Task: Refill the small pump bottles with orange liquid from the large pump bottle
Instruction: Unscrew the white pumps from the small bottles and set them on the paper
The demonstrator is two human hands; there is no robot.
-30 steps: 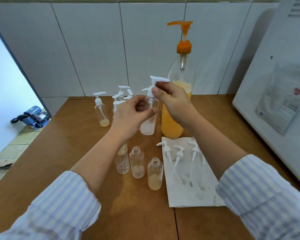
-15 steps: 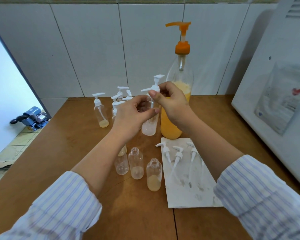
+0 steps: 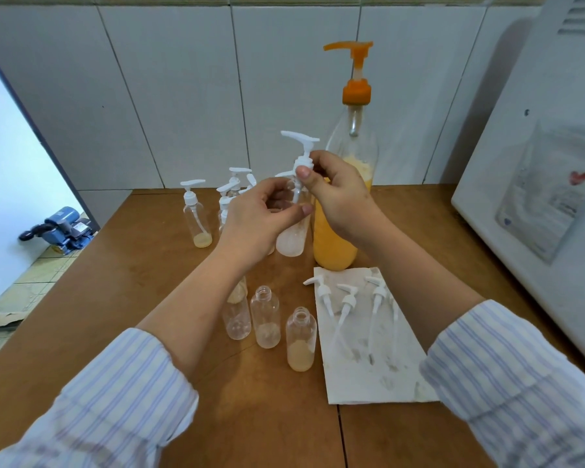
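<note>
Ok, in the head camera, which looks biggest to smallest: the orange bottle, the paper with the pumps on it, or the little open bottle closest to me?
1. Paper, though it lies nearer the camera, so that is unsure.
2. Orange bottle, about as long as the paper but narrower.
3. Little open bottle, clearly smallest.

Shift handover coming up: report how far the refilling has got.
Done: three pump heads lie off on the paper, and open small bottles stand beside it. In hand: left hand holds a small bottle while right hand lifts its pump. Left: filling; none yet holds liquid as orange as the large bottle holds.
</note>
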